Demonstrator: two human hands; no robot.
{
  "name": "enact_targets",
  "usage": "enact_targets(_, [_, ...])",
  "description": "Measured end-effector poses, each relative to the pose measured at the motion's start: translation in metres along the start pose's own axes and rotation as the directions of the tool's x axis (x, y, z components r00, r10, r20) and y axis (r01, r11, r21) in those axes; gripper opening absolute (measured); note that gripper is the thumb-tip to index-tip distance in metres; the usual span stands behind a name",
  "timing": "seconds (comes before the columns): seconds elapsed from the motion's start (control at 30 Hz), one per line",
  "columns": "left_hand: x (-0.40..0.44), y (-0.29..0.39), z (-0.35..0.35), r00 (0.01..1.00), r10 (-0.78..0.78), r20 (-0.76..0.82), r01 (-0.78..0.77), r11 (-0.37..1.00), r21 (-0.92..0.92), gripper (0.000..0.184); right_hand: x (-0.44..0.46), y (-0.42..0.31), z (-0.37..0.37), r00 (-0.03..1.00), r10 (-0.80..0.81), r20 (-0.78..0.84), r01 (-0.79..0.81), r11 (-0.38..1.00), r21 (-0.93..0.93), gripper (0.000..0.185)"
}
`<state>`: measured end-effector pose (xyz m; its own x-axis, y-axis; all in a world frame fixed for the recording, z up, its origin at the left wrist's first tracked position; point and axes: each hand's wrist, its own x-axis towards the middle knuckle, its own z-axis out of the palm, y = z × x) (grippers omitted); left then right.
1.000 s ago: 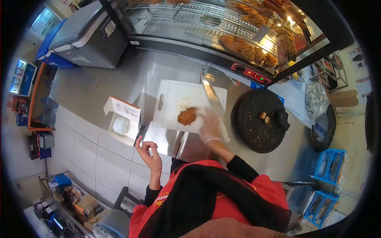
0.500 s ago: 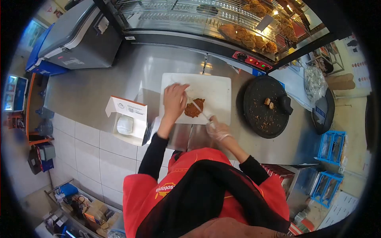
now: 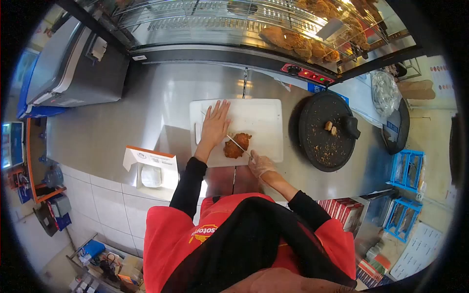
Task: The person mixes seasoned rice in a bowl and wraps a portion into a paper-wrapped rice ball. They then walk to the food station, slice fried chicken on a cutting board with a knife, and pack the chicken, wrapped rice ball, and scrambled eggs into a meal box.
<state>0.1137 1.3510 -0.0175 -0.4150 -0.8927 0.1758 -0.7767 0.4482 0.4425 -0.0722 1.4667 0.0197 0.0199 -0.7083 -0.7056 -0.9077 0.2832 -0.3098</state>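
A piece of fried chicken [image 3: 231, 151] lies on the white cutting board [image 3: 266, 115]. My right hand [image 3: 262, 165], in a clear plastic glove, grips a knife [image 3: 239, 145] by its near end. The thin blade runs diagonally across the chicken, its far end close to the edge of my left hand [image 3: 215, 126]. That left hand is bare, with fingers stretched out over the board's upper left part. Whether its palm touches the blade cannot be made out.
An open box [image 3: 167, 178] with a white wrapped item [image 3: 151, 176] stands left of the board. To the right is a round black board [image 3: 312, 122] with crumbs and small pieces. A glass display warmer [image 3: 215, 53] with fried chicken spans the back; a grey cooler [image 3: 83, 73] sits at left.
My left hand has gone from bent fingers to stretched fingers over the board. The knife still lies across the chicken in my right hand. The camera view has shifted slightly.
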Motion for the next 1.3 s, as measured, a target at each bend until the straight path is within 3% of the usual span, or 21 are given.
enact_targets(0.13, [0.008,0.004,-0.005,0.999,0.002,0.034,-0.004,0.999,0.041,0.053,0.004,-0.001,0.010,0.996,0.031,-0.082,-0.029,0.999,0.018,0.030])
enact_targets(0.2, [0.009,0.003,-0.009,1.000,0.008,0.016,-0.008,1.000,0.019,0.053,0.001,-0.004,-0.017,0.999,-0.027,0.025,0.024,0.995,0.102,0.029])
enact_targets(0.33, [0.004,0.008,-0.034,0.995,-0.088,-0.053,0.087,0.996,-0.025,0.053,-0.029,-0.010,-0.023,0.998,-0.053,0.043,0.048,0.993,0.109,0.029])
enact_targets(0.5, [-0.018,-0.009,-0.012,0.986,-0.155,-0.056,0.150,0.986,-0.079,0.054,-0.015,-0.009,0.005,0.993,-0.099,-0.067,0.104,0.991,0.078,0.022])
enact_targets(0.6, [-0.015,-0.012,-0.010,0.993,-0.120,-0.014,0.119,0.989,-0.086,0.054,-0.007,-0.005,0.027,0.993,-0.038,-0.109,0.056,0.985,0.165,0.021])
enact_targets(0.73, [-0.019,-0.014,-0.011,0.997,-0.081,-0.007,0.081,0.996,-0.022,0.053,-0.005,-0.012,0.030,0.983,-0.073,-0.169,0.088,0.993,0.080,0.024])
enact_targets(0.8, [-0.016,-0.015,-0.011,0.997,-0.079,-0.018,0.078,0.997,-0.029,0.053,-0.006,-0.017,0.005,0.996,-0.092,-0.002,0.092,0.992,0.084,0.025])
enact_targets(0.83, [-0.011,-0.011,-0.012,0.999,-0.034,-0.009,0.033,0.999,-0.014,0.053,-0.007,-0.015,0.015,0.996,-0.091,-0.013,0.092,0.992,0.086,0.025])
enact_targets(0.9, [0.003,-0.009,-0.011,1.000,0.006,-0.027,-0.006,1.000,-0.001,0.053,-0.006,-0.012,0.030,0.973,-0.114,-0.201,0.149,0.974,0.172,0.025])
enact_targets(1.03, [-0.001,-0.014,-0.002,0.998,-0.017,-0.057,0.016,1.000,-0.022,0.053,-0.019,-0.012,0.003,0.954,-0.217,-0.209,0.258,0.946,0.198,0.025])
enact_targets(1.1, [-0.002,-0.012,-0.011,0.994,-0.059,-0.088,0.053,0.996,-0.066,0.053,-0.041,-0.022,-0.016,0.991,-0.136,0.013,0.130,0.966,0.225,0.027])
enact_targets(1.13, [-0.006,-0.004,-0.028,0.991,-0.061,-0.118,0.053,0.996,-0.076,0.053,-0.047,-0.028,-0.015,0.996,-0.080,0.041,0.073,0.987,0.146,0.029])
enact_targets(1.3, [-0.028,-0.018,-0.006,0.986,-0.118,-0.120,0.105,0.989,-0.108,0.052,-0.024,-0.021,0.022,0.996,-0.067,-0.054,0.072,0.993,0.091,0.031])
